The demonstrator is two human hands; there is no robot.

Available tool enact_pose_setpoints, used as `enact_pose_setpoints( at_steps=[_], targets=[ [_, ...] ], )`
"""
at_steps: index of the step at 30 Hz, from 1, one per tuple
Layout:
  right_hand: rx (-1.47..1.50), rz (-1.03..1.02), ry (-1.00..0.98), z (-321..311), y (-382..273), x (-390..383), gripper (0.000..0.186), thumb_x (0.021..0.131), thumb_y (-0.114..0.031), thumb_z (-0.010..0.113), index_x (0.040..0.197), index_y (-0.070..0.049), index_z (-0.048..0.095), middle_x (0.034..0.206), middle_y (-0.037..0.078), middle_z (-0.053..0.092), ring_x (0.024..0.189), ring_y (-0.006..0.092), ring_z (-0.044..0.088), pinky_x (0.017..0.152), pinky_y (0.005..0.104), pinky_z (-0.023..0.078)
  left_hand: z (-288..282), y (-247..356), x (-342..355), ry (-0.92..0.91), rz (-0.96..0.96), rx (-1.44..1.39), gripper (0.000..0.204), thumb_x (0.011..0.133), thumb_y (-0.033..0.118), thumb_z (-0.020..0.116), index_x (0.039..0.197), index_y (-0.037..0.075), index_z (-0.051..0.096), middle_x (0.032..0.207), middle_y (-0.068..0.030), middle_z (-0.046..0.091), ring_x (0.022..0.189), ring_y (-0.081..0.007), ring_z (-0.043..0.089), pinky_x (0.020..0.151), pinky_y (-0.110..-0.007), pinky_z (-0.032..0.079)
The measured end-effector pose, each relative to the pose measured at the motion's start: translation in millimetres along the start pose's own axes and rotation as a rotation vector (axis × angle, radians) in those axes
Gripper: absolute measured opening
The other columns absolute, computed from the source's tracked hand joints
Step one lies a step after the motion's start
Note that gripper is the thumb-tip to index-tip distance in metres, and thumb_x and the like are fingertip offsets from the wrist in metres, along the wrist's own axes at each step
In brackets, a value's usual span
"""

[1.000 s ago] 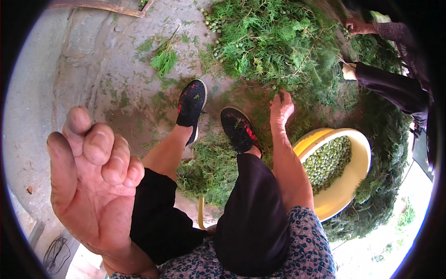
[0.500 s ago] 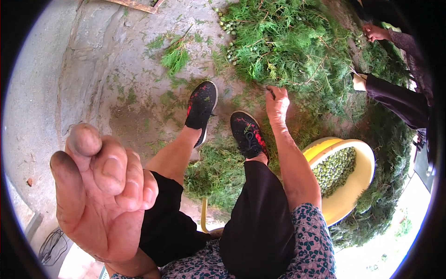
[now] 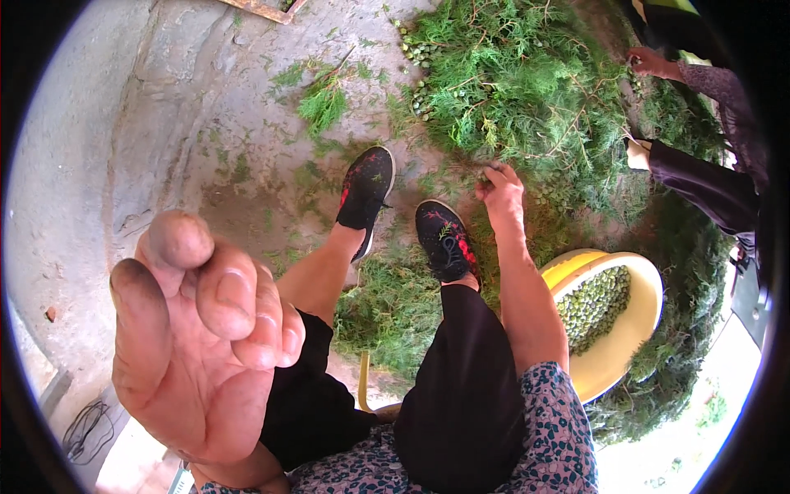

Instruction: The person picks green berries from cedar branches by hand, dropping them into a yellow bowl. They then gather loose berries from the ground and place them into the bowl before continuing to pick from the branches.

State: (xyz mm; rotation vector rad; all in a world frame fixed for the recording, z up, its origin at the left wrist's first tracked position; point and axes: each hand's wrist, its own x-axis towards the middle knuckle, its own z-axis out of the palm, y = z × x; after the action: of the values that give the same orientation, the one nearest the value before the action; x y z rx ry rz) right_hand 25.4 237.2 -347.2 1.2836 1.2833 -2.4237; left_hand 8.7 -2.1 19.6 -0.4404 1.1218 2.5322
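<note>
At near left, the left hand was raised, fingers half curled, nothing visible in it. Farther off and rightward, the right hand had fingers bent inward, its hold unclear; nearer to it, the branches lay just beyond.

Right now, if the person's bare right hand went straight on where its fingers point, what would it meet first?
Probably the near edge of the large heap of green, feathery branches, though the right hand's height is unclear.
</note>
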Motion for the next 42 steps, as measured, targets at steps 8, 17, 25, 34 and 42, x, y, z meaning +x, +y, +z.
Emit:
enact_pose_setpoints(
  at_steps=[8,17,25,34,42],
  targets=[
    [-1.005,-0.656,-0.065,-13.7,33.1,4.5,0.019,0.077,-0.003,0.058,0.096,-0.003,0.061,0.078,0.01,0.058,0.071,0.0213,0.058,0.063,0.0301,0.047,1.2,3.5,-3.5,-0.007,0.004,0.0,0.03,0.098,0.028,0.03,0.11,0.002,0.042,0.088,-0.011,0.051,0.075,-0.0215,0.05,0.068,-0.037,0.043],
    [-1.171,-0.684,0.002,-5.1,35.3,-10.0,0.025,0.07,-0.004,0.064,0.095,-0.003,0.06,0.095,0.018,0.058,0.087,0.0359,0.056,0.076,0.0394,0.046,3.2,1.8,-4.2,-0.031,-0.011,-0.004,0.032,0.098,0.028,0.03,0.112,0.002,0.042,0.089,-0.0108,0.051,0.076,-0.0217,0.05,0.069,-0.037,0.043],
    [-1.079,-0.776,0.53,-106.3,-82.8,-141.4,0.02,0.077,-0.001,0.06,0.097,-0.006,0.059,0.092,0.009,0.056,0.08,0.0205,0.055,0.067,0.0319,0.047,8.6,-7.9,-3.3,-0.093,-0.041,0.011,0.03,0.098,0.027,0.033,0.115,0.004,0.043,0.09,-0.0072,0.052,0.076,-0.0176,0.048,0.07,-0.034,0.043],
    [-1.12,-0.908,0.499,-87.2,-73.4,-149.6,0.024,0.08,0.003,0.055,0.101,-0.006,0.061,0.111,0.016,0.056,0.108,0.0273,0.051,0.091,0.0375,0.046,19.2,-15.0,-5.1,0.048,-0.014,0.078,0.033,0.096,0.031,0.038,0.113,0.004,0.044,0.084,-0.0053,0.053,0.071,-0.0152,0.051,0.066,-0.031,0.045],
    [-0.588,-0.214,0.729,-94.7,-40.9,-20.0,0.056,0.082,0.003,0.043,0.136,-0.004,0.029,0.134,0.025,0.033,0.119,0.0329,0.042,0.1,0.043,0.037,18.1,-16.2,0.4,0.013,-0.022,0.01,0.032,0.097,0.03,0.036,0.114,0.004,0.041,0.087,-0.008,0.052,0.073,-0.0187,0.052,0.067,-0.035,0.045]
  ],
)
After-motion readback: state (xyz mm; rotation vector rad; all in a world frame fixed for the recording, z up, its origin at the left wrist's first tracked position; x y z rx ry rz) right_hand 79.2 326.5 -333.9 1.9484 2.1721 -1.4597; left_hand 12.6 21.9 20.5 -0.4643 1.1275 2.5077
